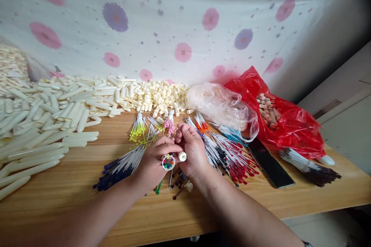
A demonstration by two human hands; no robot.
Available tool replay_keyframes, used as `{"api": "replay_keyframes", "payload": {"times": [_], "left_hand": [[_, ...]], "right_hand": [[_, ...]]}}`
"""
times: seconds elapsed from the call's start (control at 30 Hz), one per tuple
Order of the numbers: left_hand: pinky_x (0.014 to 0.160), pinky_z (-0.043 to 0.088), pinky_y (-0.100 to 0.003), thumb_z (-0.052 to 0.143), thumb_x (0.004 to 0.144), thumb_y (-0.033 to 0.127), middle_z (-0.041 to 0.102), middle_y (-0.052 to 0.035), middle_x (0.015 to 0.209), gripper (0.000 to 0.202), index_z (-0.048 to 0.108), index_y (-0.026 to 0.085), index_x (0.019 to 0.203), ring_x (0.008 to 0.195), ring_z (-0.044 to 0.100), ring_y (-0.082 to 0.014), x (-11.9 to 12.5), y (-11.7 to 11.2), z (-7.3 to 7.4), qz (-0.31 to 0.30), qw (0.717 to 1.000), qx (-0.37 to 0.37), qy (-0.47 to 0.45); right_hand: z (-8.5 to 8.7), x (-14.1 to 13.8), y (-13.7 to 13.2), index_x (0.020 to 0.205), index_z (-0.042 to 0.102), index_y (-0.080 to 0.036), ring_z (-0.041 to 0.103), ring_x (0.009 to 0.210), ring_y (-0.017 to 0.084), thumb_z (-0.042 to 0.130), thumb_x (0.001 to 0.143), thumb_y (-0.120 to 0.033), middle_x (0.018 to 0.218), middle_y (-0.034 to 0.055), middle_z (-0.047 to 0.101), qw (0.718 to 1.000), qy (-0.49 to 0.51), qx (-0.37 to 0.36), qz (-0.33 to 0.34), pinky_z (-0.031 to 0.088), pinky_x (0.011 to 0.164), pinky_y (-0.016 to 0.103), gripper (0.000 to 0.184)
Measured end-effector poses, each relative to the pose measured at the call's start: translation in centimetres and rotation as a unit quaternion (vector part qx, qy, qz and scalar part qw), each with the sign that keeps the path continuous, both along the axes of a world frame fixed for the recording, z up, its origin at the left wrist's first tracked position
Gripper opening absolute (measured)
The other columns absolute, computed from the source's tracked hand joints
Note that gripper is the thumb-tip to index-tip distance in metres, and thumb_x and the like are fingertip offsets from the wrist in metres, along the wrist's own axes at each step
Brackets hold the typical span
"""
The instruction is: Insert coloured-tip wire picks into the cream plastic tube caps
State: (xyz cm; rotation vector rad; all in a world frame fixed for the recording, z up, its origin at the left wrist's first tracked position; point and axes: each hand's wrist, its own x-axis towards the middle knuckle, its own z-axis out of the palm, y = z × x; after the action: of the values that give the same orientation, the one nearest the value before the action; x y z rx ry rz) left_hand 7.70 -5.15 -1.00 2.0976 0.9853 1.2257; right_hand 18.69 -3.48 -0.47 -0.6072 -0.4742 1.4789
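My left hand (152, 158) is closed around a cream plastic tube (168, 162), its round end packed with multicoloured tips. Beside it my right hand (193, 148) is curled, thumb and fingers pinched together at the front. A small cream cylinder with a hole in its end (182, 156) sits against the right palm, close to the left fingers. Around the hands lie white sticks with coloured ends: yellow-tipped sticks (137, 129), pink-tipped sticks (169, 123), dark-blue-tipped sticks (116, 169) and red-tipped sticks (236, 158). Below the hands are a few green and brown-tipped ones, partly hidden.
Long cream tubes (49, 123) are heaped at left, with small slotted cream pieces (164, 94) behind. A clear plastic bag (222, 104) and a red bag (292, 123) holding filled pieces stand at back right. A black flat strip (269, 164) and dark-tipped sticks (311, 168) lie right.
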Motion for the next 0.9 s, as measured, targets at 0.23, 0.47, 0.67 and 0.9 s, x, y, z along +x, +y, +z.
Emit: {"api": "replay_keyframes", "payload": {"times": [0.23,0.47,0.67,0.9], "left_hand": [[0.066,0.047,-0.025,0.059,0.081,0.025,0.066,-0.0004,0.072,0.010,0.065,0.017,0.082,0.067,0.059,-0.0141,-1.0,0.3,-0.2,0.014,0.993,-0.114,-0.023],[0.057,0.043,-0.022,0.056,0.078,0.026,0.062,0.0007,0.065,0.014,0.065,0.016,0.076,0.059,0.055,-0.0125,-1.8,0.6,0.6,0.044,0.995,-0.092,0.022],[0.050,0.037,-0.021,0.051,0.081,0.031,0.054,0.0018,0.058,0.023,0.060,0.015,0.066,0.055,0.048,-0.0116,-2.0,0.5,0.9,0.025,0.990,-0.110,0.079],[0.049,0.035,-0.021,0.051,0.080,0.033,0.047,0.0035,0.054,0.027,0.053,0.016,0.060,0.052,0.044,-0.0110,-2.1,0.7,0.7,0.016,0.988,-0.128,0.081]], "right_hand": [[1.3,4.2,0.0,0.083,0.066,-0.024,0.057,0.066,0.010,0.069,0.074,-0.020,0.072,-0.0024,0.062,0.946,-0.255,0.200,0.034,0.046,0.064,0.026,0.010],[2.3,6.6,0.2,0.075,0.069,-0.017,0.059,0.066,0.011,0.069,0.078,-0.022,0.072,0.0026,0.066,0.802,-0.474,0.355,0.076,0.047,0.063,0.025,0.006],[1.5,5.6,0.1,0.073,0.066,-0.016,0.059,0.063,0.010,0.066,0.081,-0.035,0.070,0.0028,0.065,0.762,-0.531,0.363,0.069,0.046,0.060,0.022,0.021],[1.2,5.3,0.0,0.072,0.058,-0.017,0.049,0.060,0.011,0.048,0.092,-0.038,0.065,0.0008,0.055,0.621,-0.698,0.357,0.014,0.037,0.057,0.024,0.030]]}}
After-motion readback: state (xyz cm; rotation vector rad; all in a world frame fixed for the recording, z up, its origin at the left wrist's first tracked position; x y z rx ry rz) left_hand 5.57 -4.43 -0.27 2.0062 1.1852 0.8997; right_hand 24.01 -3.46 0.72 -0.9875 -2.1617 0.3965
